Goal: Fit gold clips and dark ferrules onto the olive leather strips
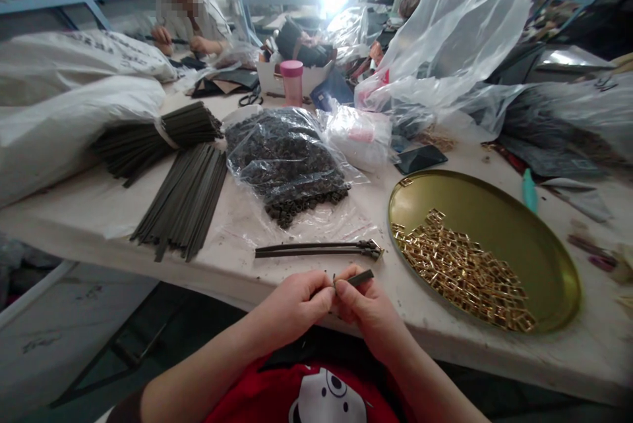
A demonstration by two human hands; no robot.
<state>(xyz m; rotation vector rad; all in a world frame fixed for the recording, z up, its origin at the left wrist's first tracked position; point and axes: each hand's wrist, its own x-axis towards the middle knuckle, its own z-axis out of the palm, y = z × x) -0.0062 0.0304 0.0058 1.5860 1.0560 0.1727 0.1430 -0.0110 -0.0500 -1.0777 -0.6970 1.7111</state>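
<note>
At the table's front edge my two hands meet, fingertips together. My right hand (363, 304) pinches a dark strap (364, 277), whose short flat end sticks out toward the right. My left hand (306, 298) is closed in a pinch just beside it, at a small piece by the strap that the fingers mostly hide. Just beyond the hands lie a few dark straps (306, 250) with gold buckles (376, 252) at their right end. A clear bag of small dark loops (291, 205) lies behind these, some spilling from its mouth.
On the right stands a round gold tray (479, 192) with many gold buckles (459, 265). Loose dark strips (182, 199) and a tied bundle (158, 136) lie left. Farther back are a pink-lidded jar (291, 84), a phone (421, 159), plastic bags and a seated person (190, 21).
</note>
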